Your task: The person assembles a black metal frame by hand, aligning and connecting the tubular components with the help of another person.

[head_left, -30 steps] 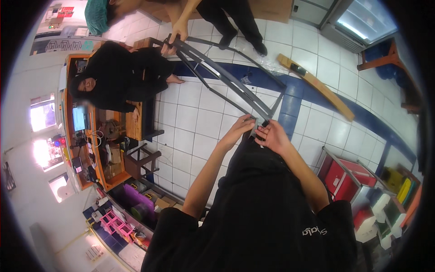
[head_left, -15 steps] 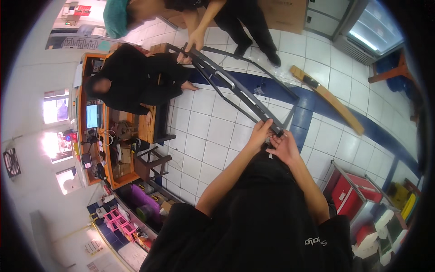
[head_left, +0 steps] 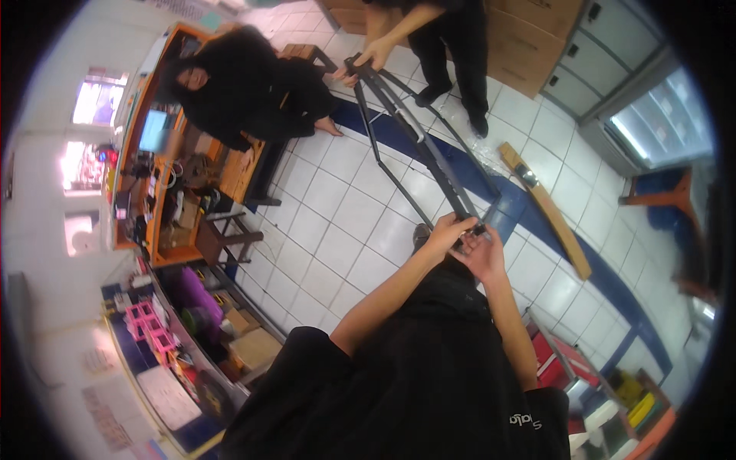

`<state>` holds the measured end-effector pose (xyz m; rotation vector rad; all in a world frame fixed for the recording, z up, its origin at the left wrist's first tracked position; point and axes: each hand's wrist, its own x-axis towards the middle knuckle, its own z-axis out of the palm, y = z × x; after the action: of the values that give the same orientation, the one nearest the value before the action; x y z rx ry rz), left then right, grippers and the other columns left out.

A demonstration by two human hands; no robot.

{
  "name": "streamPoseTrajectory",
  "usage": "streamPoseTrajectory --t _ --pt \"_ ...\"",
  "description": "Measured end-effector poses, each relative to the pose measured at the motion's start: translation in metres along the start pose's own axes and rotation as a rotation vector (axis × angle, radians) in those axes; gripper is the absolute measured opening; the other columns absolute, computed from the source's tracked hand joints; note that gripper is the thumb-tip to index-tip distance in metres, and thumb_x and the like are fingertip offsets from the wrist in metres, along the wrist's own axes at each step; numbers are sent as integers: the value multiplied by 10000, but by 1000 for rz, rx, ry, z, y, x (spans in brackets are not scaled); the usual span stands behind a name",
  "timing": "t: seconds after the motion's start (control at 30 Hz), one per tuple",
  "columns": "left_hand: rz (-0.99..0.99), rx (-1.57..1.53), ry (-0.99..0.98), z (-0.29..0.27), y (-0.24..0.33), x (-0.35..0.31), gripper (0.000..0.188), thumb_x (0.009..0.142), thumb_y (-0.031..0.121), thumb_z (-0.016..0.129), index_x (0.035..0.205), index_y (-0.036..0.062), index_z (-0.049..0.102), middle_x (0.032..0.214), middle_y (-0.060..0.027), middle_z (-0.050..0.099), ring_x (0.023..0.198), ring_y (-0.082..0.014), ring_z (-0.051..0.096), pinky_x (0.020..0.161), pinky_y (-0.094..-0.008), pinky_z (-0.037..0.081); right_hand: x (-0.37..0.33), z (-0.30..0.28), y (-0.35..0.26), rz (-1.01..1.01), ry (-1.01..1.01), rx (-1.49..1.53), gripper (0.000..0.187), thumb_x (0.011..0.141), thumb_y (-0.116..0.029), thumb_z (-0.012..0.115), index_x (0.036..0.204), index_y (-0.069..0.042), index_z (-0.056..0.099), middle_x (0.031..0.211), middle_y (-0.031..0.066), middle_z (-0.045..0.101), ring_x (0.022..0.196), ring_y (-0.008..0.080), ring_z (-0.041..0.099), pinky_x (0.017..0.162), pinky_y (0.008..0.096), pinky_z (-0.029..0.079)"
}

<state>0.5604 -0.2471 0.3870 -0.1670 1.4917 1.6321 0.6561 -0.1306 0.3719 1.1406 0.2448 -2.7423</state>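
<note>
A long black metal frame (head_left: 438, 167) of several slim bars slants from near my waist up toward the far side. My left hand (head_left: 449, 238) is closed around its near end, thumb along the top. At the same end, my right hand (head_left: 483, 256) is palm up with curled fingers gripping the tip; whatever small part lies between its fingertips is too small to name. Another person's hands (head_left: 374, 55) hold the far end. Thinner side bars spread out to both sides of the main bar.
A long brown cardboard piece (head_left: 553, 218) lies on the tiled floor to the right. A seated person (head_left: 245, 84) is at an orange desk (head_left: 170, 249) on the left, near a dark stool (head_left: 226, 238). A glass-door fridge (head_left: 652, 115) and cartons (head_left: 529, 46) stand at the back.
The view has turned, so the room appears shifted. Both my hands stay at the frame's near end, the right one's fingers now closer around the tip. The other person still holds the far end.
</note>
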Motion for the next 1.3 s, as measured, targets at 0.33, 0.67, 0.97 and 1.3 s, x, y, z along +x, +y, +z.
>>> streamPoseTrajectory --t 0.33,0.67,0.97,1.3 --pt "46 -257 54 3 -13 -4 372 850 386 792 841 51 631 752 -29 628 673 -110 594 613 -275 478 4 -3 -4 20 -16 -40 362 931 -429 570 903 -72 621 835 33 617 775 183 570 1057 554 426" --pt "26 -233 31 -11 -11 -15 331 828 319 813 863 35 647 781 -64 667 717 -138 629 589 -299 495 9 -15 4 48 -138 -32 413 900 -430 596 883 -23 663 889 63 662 730 194 552 1069 520 435" --pt "74 -141 -13 -13 -17 -1 320 846 326 772 824 34 641 781 -64 657 728 -146 626 621 -309 503 9 -14 3 -7 -57 -2 450 909 -414 595 1089 -2 597 1108 130 652 925 254 607 1115 521 392" --pt "216 -196 -51 -8 -30 -15 713 883 417 731 1355 -41 457 1135 -161 637 1012 -178 637 865 -313 512 13 -2 -6 -28 97 -82 401 891 -435 586 909 -36 617 872 78 636 771 220 584 1019 474 457"
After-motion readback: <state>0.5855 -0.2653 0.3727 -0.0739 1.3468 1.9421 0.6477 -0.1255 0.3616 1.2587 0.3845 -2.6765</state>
